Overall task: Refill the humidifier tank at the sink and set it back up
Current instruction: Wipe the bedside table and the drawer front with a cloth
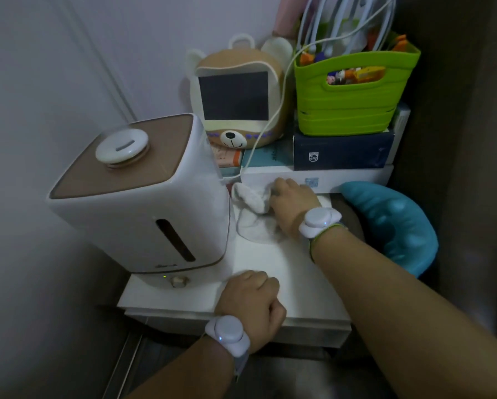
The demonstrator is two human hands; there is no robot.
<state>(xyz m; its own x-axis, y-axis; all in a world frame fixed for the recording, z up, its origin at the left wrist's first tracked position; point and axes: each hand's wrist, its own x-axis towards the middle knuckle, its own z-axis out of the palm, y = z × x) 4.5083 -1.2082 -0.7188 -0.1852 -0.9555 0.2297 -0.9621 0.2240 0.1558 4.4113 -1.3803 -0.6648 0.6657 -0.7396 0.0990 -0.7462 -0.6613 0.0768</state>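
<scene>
The white humidifier (143, 203) stands upright on the left of a white bedside table (284, 277), tank on its base, round white cap on its tan top. A small green light glows on the base beside the knob (178, 281). My right hand (292, 207) grips a crumpled white cloth (251, 200) lying on the table right of the humidifier. My left hand (251, 302) rests as a closed fist on the table's front part, just right of the humidifier's base, holding nothing I can see.
Behind the cloth stand a bear-shaped screen device (235, 96), a green basket (351, 93) full of small items on a dark blue box (342, 152), and stacked boxes. A white cable (273, 122) runs down to the table. A blue curved cushion (397, 226) sits at the right.
</scene>
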